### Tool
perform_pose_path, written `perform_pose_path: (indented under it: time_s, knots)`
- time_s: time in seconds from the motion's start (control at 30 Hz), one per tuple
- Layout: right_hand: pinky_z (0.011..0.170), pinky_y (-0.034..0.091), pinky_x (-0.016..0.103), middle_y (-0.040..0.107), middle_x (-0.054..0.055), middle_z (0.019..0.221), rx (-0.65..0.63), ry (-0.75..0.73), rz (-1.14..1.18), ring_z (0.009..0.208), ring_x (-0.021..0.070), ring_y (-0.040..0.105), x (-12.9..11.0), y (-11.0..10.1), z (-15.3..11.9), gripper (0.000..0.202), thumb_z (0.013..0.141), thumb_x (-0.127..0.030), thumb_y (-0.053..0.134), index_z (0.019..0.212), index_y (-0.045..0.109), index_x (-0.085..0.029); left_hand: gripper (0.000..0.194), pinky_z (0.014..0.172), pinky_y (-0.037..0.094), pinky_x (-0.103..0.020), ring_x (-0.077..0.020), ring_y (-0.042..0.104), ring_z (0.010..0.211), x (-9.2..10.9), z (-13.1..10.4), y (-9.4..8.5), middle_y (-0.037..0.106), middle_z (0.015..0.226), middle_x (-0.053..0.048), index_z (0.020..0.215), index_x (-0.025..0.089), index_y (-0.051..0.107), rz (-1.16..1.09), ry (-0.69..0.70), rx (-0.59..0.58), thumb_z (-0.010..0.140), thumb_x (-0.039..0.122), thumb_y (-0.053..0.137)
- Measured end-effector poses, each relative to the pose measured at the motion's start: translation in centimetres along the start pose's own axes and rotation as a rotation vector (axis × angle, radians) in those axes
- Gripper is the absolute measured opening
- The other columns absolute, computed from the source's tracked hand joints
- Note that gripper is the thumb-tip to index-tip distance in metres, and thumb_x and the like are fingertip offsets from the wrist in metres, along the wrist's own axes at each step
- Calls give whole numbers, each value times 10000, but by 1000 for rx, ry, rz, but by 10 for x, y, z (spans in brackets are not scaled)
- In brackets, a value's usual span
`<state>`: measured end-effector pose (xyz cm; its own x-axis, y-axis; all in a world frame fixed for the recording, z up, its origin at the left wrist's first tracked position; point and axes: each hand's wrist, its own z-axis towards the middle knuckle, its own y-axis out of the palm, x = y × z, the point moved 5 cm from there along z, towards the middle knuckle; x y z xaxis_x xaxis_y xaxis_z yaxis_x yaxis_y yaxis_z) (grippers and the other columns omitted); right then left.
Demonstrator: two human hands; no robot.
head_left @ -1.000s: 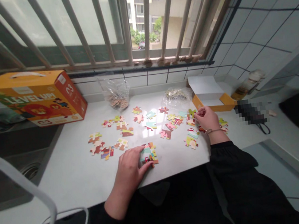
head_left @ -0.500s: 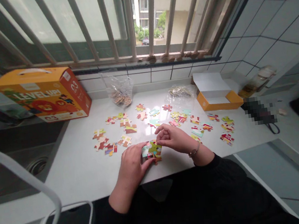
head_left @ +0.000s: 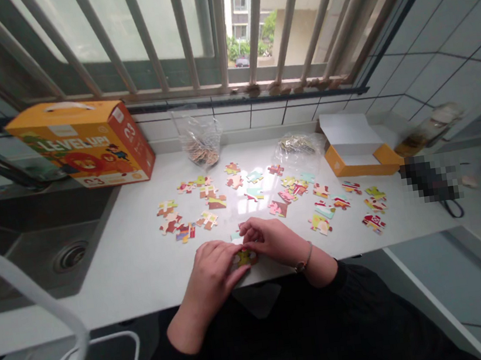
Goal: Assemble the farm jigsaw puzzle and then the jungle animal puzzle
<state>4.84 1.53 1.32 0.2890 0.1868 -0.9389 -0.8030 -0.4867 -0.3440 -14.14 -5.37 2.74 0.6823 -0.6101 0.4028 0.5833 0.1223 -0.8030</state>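
Note:
Close to the counter's front edge is a small cluster of joined jigsaw pieces [head_left: 245, 258], green and yellow, largely covered by my fingers. My left hand [head_left: 212, 269] grips the cluster from the left, thumb along the near edge and fingers over the top. From the right, my right hand [head_left: 270, 242] meets it with curled fingers, the fingertips pinched at its upper part beside the left fingertips. A pale piece edge [head_left: 235, 237] shows just beyond the fingers. Loose jigsaw pieces [head_left: 278, 208] lie beyond my hands, with more pieces [head_left: 321, 224] to the right.
Pieces [head_left: 185, 232] also lie at the left. Along the wall stand an orange puzzle box [head_left: 85, 147], a clear bag of pieces [head_left: 201, 149], another bag [head_left: 295, 144] and an open orange-white box [head_left: 357, 156]. A sink [head_left: 96, 229] is left; a bottle [head_left: 433, 128] stands right.
My hands have come closer together over the joined pieces, which are now more covered. The right hand has moved lower and toward the left one. The camera view has shifted slightly.

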Motion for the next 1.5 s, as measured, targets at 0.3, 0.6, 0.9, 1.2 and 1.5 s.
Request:
perform_pose_path:
  time_s: [0.3, 0.6, 0.9, 1.2, 1.5]
  knots:
    - [1047, 561, 469, 809, 84, 1177, 74, -309, -492, 1142, 278, 727, -17, -16, 5, 173, 986, -224, 821, 1141, 748, -254, 316, 990, 555, -481, -293, 739, 1098, -5, -3, 3, 813, 1190, -82, 1315, 270, 741, 1, -20, 1, 1018, 350, 808]
    - [1128, 540, 545, 723, 135, 1470, -67, -349, -658, 1351, 353, 665, -20, -4, -15, 455, 897, -366, 963, 1279, 737, -261, 148, 991, 526, -474, -277, 731, 1146, 1, 0, 3, 807, 1232, -67, 1178, 267, 760, -12, 2, -69, 1049, 335, 786]
    - [1006, 573, 480, 784, 106, 1218, 32, -354, -763, 1149, 303, 699, -21, 2, -54, 201, 1050, -355, 796, 1221, 764, -256, 166, 983, 518, -466, -274, 732, 1117, 3, 1, 2, 812, 1201, -64, 1151, 263, 773, -9, 12, -89, 1043, 384, 802]
    - [978, 586, 445, 801, 102, 1151, 59, -370, -863, 1086, 271, 712, -16, 12, -62, 175, 1113, -337, 699, 1221, 773, -221, 167, 987, 509, -471, -271, 726, 1097, 5, 1, 2, 823, 1194, -63, 1149, 237, 774, 6, 47, -38, 1032, 349, 816]
    - [1282, 446, 582, 529, 145, 1738, -69, -301, -810, 1599, 365, 497, -25, 6, -39, 585, 992, -412, 850, 1517, 639, -259, 189, 1024, 522, -491, -288, 712, 1165, 8, 3, -1, 802, 1248, -96, 1252, 220, 731, 0, 42, -34, 1072, 233, 673]
